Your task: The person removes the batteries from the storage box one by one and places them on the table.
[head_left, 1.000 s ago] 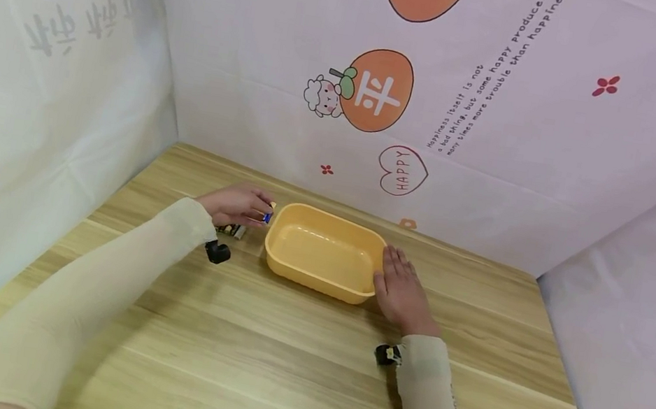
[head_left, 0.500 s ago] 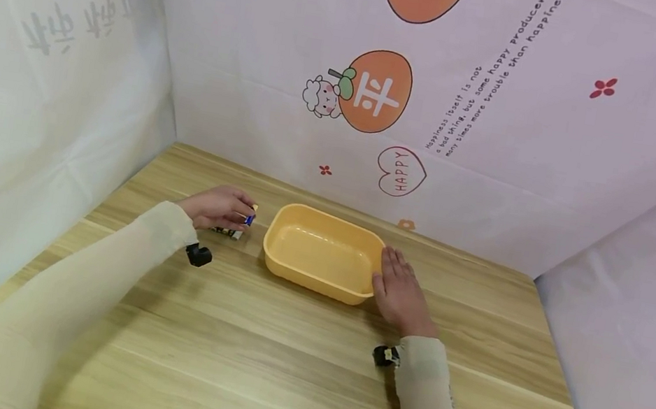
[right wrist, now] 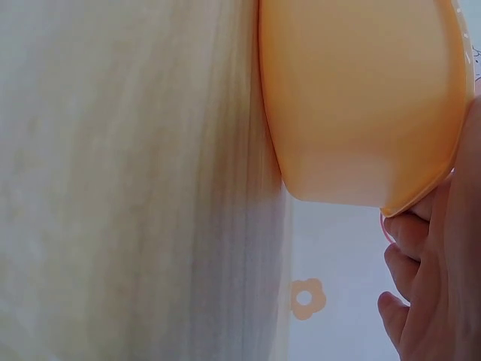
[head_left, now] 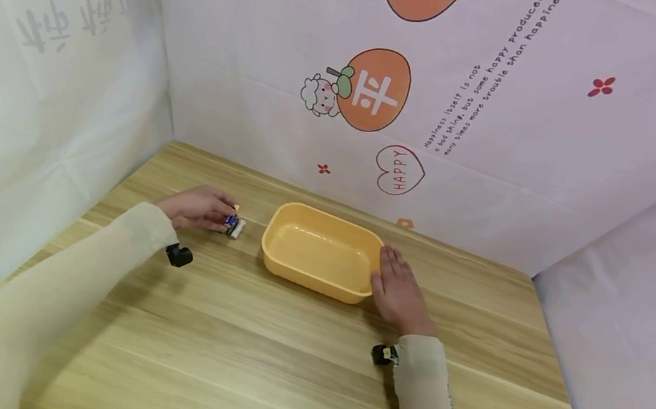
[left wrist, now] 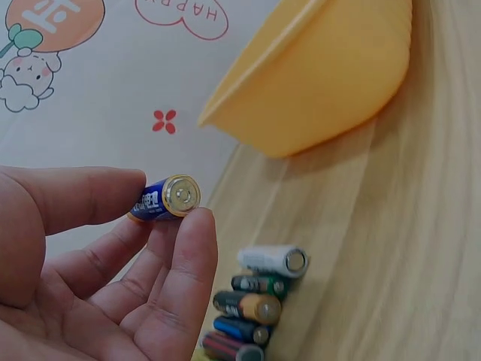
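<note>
My left hand (head_left: 200, 208) pinches a blue battery (left wrist: 161, 198) between thumb and fingertips, its gold-ringed end facing the left wrist camera. Below it, several batteries lie side by side in a row on the table: a white battery (left wrist: 273, 260) at the far end, then a green and black battery (left wrist: 259, 283), a black and copper battery (left wrist: 248, 307) and darker ones. In the head view the hand hides most of this row. My right hand (head_left: 404, 293) rests against the right end of a yellow plastic tub (head_left: 316, 284), its fingers extended along the rim.
The wooden table (head_left: 253, 363) meets a printed cloth wall (head_left: 242, 100) close behind the tub. Cloth also hangs at the left and right sides. Nothing shows inside the tub.
My left hand has moved left, away from the tub and over the row of batteries, with the blue battery in its fingers. The right hand and the tub stay in place.
</note>
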### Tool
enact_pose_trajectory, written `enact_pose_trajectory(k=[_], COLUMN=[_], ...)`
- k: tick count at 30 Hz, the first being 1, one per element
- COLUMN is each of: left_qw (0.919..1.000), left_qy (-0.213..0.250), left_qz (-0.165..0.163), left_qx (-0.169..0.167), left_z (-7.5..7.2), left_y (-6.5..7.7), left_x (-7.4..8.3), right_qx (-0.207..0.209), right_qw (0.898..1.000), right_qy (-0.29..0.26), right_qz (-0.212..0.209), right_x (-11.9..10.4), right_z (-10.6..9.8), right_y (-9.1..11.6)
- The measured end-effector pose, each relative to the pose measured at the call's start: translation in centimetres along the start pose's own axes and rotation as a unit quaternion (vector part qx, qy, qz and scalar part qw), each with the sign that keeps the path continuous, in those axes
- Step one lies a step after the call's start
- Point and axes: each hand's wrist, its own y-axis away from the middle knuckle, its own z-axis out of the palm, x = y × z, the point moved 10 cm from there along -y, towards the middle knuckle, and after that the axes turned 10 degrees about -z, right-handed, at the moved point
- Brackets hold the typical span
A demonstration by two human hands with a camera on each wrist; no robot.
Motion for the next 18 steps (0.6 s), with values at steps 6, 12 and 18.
enact_pose_trajectory(k=[6,12,18], left_qw=[0.9999,0.9998,0.9996], left_qy=[0.003,-0.005,-0.006], left_qz=[0.012,0.02,0.023], left_qx=[-0.001,0.007,0.015], left_z=[-0.8,-2.0,-3.5], left_y=[0.6,1.2,1.8], left_x=[-0.4,-0.4,-0.3], right_qx=[-0.002,-0.01,-0.003], right_qw=[1.0,1.0,1.0], right_qy=[-0.004,-0.003,-0.003], right_qz=[0.001,0.003,-0.001], right_x=[-0.2,-0.3,-0.2], right_z=[-0.2,-0.2,-0.3], right_y=[0.1,0.1,0.0])
